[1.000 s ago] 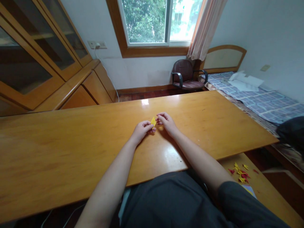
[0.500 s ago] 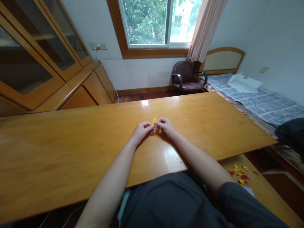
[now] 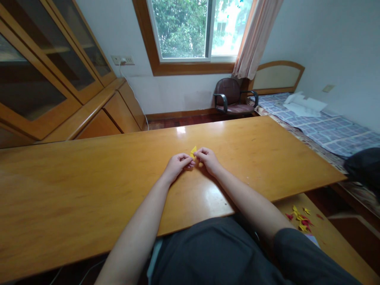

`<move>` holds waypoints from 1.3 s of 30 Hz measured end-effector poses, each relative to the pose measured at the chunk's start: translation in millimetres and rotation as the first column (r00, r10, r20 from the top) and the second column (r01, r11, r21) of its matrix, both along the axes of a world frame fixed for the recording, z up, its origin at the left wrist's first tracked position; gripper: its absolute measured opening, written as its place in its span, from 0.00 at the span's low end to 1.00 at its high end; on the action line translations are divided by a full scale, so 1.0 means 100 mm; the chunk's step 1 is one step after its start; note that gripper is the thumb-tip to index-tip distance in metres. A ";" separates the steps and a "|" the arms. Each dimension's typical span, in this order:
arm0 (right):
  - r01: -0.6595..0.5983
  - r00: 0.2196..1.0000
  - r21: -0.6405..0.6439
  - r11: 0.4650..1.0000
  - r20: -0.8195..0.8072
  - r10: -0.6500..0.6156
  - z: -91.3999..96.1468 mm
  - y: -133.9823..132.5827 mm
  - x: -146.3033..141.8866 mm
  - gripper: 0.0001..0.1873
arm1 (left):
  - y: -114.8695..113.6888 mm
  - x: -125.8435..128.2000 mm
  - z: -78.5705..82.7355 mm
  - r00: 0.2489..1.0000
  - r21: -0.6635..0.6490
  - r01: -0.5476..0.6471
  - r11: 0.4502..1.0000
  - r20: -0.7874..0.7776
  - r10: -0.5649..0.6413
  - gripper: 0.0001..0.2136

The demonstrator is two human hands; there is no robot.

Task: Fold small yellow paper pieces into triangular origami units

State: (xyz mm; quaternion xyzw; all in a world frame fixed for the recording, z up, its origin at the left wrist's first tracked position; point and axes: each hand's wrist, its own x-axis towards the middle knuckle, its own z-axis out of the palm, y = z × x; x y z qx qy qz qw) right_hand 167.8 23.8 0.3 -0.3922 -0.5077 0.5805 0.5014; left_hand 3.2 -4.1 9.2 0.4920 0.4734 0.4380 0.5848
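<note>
A small yellow folded paper (image 3: 194, 150) is pinched between my two hands, just above the wooden table (image 3: 89, 186). My left hand (image 3: 179, 164) grips its lower left side with thumb and fingers closed. From the right, my right hand (image 3: 206, 158) holds its edge between thumb and forefinger. One pointed tip of the paper sticks up past the fingertips; its lower part is hidden by them.
On a lower surface at my right lie several red and yellow folded paper pieces (image 3: 301, 221). Beyond the table stand an armchair (image 3: 231, 95), a bed (image 3: 332, 126) and a glass-fronted cabinet (image 3: 77, 99).
The yellow paper's tip has tilted slightly to the right. Both hands keep their hold in nearly the same place.
</note>
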 end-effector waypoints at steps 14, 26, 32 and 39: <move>0.013 0.999 -0.010 1.000 -0.053 -0.013 -0.01 0.00 0.00 0.17 | 0.00 0.01 -0.01 1.000 0.028 -0.012 1.000 0.021 0.012 0.17; -0.076 0.989 -0.065 0.995 -0.130 0.067 -0.07 0.04 0.04 0.16 | 0.00 -0.05 -0.02 0.997 0.002 0.045 0.999 0.055 -0.045 0.18; -0.104 0.993 -0.048 0.993 -0.056 0.101 -0.02 -0.01 0.03 0.16 | 0.00 -0.05 -0.04 0.999 0.033 0.027 0.999 0.025 -0.028 0.16; -0.064 0.995 -0.020 0.998 -0.080 0.062 -0.03 0.00 0.02 0.14 | -0.02 -0.03 0.01 1.000 0.040 0.010 0.999 0.000 -0.010 0.16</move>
